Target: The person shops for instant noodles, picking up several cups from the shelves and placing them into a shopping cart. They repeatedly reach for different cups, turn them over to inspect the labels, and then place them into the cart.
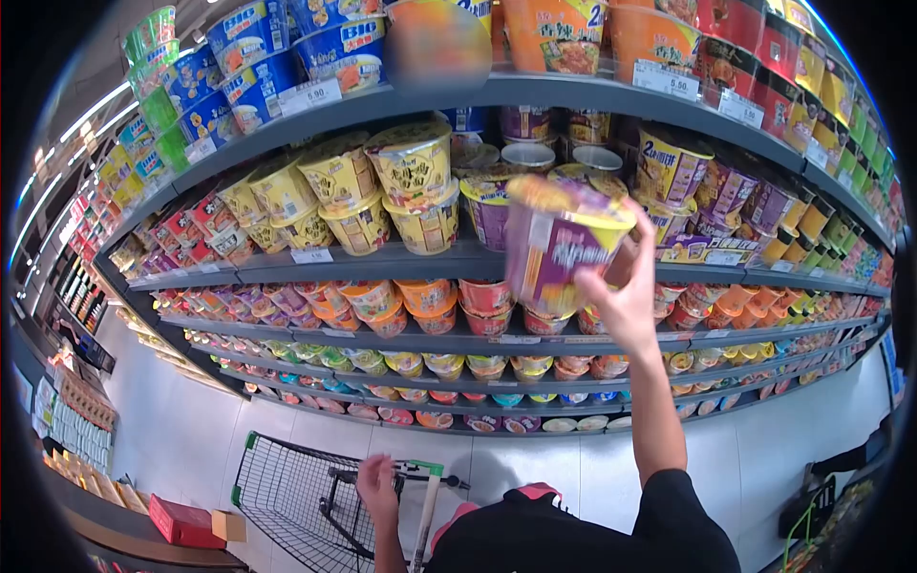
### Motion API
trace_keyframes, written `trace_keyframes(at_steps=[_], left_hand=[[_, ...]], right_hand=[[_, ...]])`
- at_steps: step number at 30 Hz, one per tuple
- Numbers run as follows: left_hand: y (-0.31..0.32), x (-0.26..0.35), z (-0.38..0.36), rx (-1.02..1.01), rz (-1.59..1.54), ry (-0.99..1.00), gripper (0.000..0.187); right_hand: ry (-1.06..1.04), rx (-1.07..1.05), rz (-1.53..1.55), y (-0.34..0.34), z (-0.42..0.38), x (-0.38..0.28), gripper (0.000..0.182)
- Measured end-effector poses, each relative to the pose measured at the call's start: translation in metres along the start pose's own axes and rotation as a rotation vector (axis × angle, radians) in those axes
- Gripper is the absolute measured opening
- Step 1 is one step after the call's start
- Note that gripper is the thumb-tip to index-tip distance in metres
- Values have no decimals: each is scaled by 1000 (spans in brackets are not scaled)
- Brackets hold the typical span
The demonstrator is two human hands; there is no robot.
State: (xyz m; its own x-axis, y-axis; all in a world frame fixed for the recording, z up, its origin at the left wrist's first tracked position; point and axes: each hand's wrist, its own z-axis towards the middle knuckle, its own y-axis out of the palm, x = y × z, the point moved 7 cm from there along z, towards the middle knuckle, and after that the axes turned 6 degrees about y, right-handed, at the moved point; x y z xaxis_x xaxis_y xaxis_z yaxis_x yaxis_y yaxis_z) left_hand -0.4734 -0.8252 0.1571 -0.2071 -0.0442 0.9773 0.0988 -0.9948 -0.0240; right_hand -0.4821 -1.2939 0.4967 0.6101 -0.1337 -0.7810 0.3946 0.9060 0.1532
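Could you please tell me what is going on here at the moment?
A person stands before supermarket shelves packed with instant noodle bowls. The right hand holds a purple and yellow noodle bowl, tilted, at the level of a middle shelf. The left hand rests on the handle of a black wire shopping cart below.

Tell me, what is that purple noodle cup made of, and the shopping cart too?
The purple noodle cup in the right hand looks like paper or thin plastic with a glossy printed wrap; light glints off its side, though blur leaves it open. The shopping cart looks like dark coated metal wire, seen in its thin crossed grid; the left hand rests on its handle.
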Motion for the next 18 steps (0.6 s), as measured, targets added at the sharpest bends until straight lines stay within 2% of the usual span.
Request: trace_keyframes(at_steps=[4, 5, 7, 10, 13, 14, 18], left_hand=[[64, 73, 25, -175, -209, -103, 35], [78, 81, 27, -243, -289, -111, 41], [107, 79, 25, -439, -570, -212, 68], [145, 73, 1, -569, -871, -301, 81], [155, 64, -26, -589, -890, -338, 92], [155, 61, -31, -589, -831, -421, 94], [154, 47, -47, -556, -815, -449, 93]], right_hand=[[494, -204, 291, 27, -97, 61, 110], [545, -225, 366, 36, -122, 79, 109], [685, -246, 402, 48, -173, 107, 106], [795, -211, 396, 60, -233, 130, 100], [852, -150, 400, 63, -275, 140, 99], [891, -150, 393, 62, -282, 140, 98], [996, -151, 344, 58, -296, 131, 94]])
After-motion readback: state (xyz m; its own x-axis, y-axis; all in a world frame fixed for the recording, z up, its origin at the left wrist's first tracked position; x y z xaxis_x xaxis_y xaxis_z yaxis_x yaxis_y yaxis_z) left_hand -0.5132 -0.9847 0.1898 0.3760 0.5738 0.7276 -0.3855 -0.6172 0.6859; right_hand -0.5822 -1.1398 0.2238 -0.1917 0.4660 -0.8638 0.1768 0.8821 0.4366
